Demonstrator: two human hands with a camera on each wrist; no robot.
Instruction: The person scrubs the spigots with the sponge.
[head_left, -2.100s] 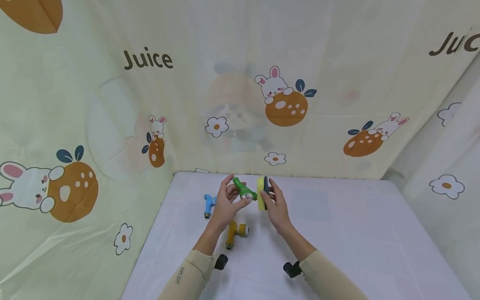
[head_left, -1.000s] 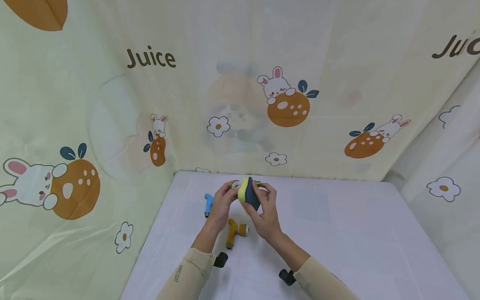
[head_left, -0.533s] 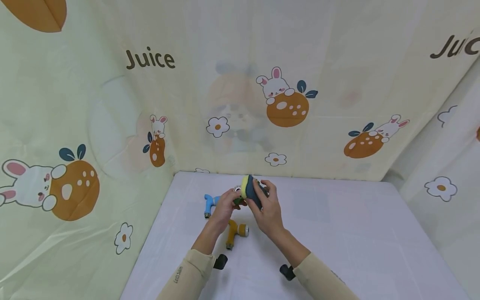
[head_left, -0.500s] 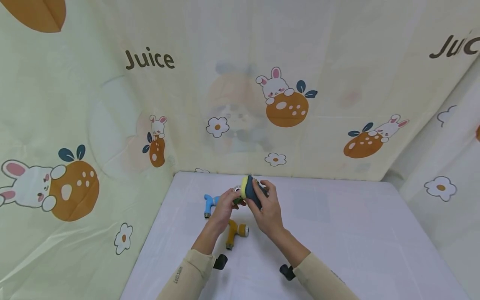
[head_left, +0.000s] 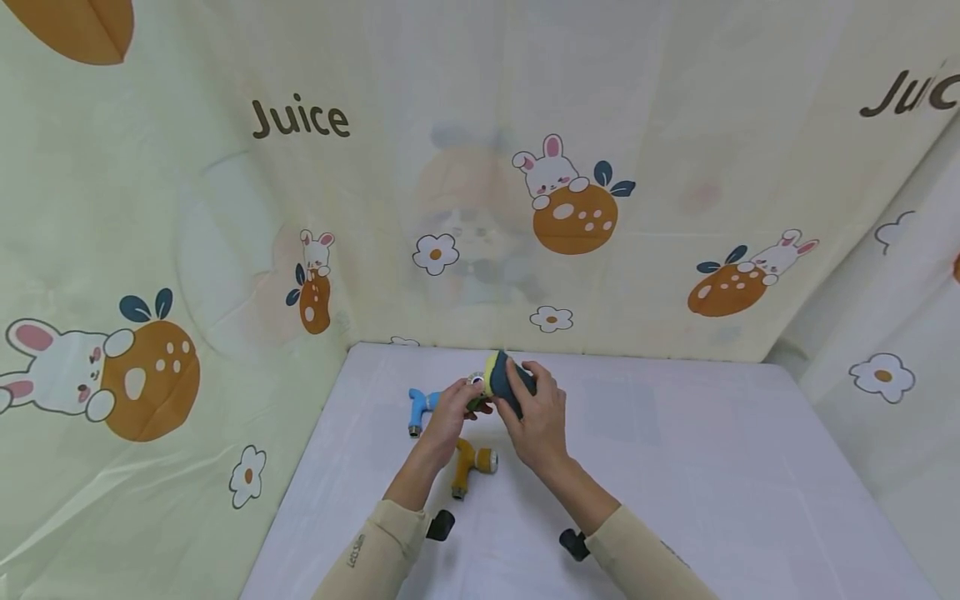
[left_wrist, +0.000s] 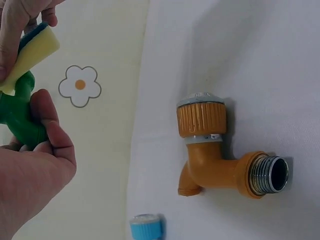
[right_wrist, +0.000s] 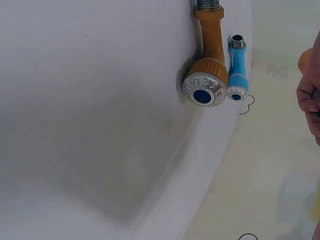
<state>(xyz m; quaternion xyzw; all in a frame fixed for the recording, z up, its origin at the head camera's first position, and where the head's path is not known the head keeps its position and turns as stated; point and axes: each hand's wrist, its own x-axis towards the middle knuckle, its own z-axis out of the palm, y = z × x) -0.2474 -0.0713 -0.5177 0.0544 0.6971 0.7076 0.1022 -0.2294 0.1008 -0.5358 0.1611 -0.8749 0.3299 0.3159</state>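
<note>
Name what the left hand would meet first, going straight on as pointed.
Most likely the sponge in the right hand: its yellow side sits against or very near the green tap the left hand holds, though depth is unclear.

A white table carries one blue tap, one orange tap.

Smooth plastic is seen on the green tap and orange tap, the latter tipped, at four o'clock in the left wrist view, with shiny metal thread; the sponge is matt foam; the tablecloth, matt fabric.
</note>
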